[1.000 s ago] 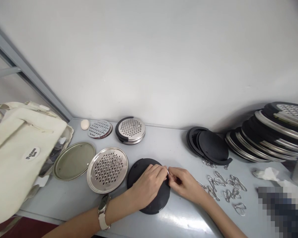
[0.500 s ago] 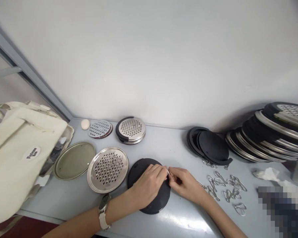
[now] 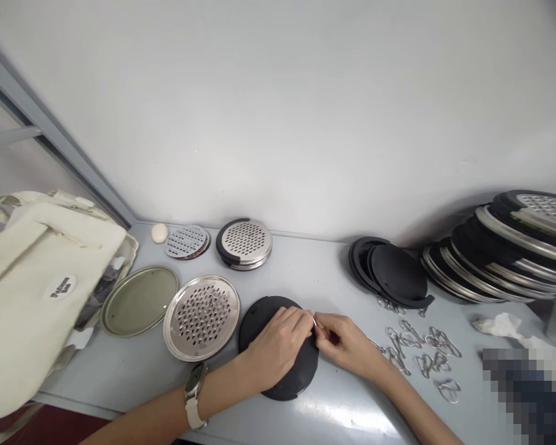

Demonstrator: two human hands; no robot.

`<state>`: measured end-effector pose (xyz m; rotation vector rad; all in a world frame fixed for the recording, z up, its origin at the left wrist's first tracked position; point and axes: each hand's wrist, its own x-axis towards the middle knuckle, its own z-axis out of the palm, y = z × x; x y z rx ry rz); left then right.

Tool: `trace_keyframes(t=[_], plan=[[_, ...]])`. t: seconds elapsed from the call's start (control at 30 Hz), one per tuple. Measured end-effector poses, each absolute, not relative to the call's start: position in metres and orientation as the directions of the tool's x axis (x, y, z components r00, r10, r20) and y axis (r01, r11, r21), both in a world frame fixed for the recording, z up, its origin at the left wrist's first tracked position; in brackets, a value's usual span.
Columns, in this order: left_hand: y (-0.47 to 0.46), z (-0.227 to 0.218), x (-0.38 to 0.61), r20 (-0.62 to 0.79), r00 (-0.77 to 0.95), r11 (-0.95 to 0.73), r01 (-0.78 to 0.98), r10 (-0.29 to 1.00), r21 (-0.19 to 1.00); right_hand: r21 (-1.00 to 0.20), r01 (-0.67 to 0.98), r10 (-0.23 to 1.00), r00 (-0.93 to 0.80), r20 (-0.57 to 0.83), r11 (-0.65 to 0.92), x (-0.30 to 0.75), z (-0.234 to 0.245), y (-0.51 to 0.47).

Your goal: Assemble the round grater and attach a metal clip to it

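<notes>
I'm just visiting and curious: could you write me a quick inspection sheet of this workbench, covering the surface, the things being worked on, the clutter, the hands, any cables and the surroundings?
Surface: grey table, smooth, against a wall.
Job's things: black disc flat under both hands; small wire clip pinched at its rim.
Clutter: perforated metal disc, plain metal lid, loose wire clips, black disc stack, leaning metal disc stack, cream bag, crumpled paper.
Hands: left hand rests on the black disc; right hand fingertips meet it at the clip.
Cables: nothing seen.
Surroundings: white wall.
</notes>
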<state>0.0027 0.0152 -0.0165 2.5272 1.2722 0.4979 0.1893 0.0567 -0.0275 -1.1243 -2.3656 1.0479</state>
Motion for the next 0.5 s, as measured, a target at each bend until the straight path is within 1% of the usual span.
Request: trace_keyframes(t=[0.1,0.23,0.33,0.5], plan=[[0.0156,-0.0155,0.0021,0.179,0.557,-0.579,0.721,0.811,0.381,-0.765,0.526,0.778,-0.627,-0.054,0.371,0.1912,-0.0286,0.057],[0.0164,-0.0161,0.001,0.167,0.567,-0.587,0.736,0.807,0.338,-0.813,0.5,0.776,-0.623,-0.099,0.298,0.195,-0.0292,0.0587],[0.0168,-0.0175,0.0018,0.175,0.553,-0.578,0.752,0.815,0.317,-0.82,0.486,0.782,-0.618,-0.079,0.301,0.1956,-0.0284,0.0608],[0.0165,-0.0143,0.0049,0.217,0.457,-0.506,0.795,0.863,0.334,-0.808,0.493,0.785,-0.616,-0.064,0.322,0.1933,-0.0252,0.0616]])
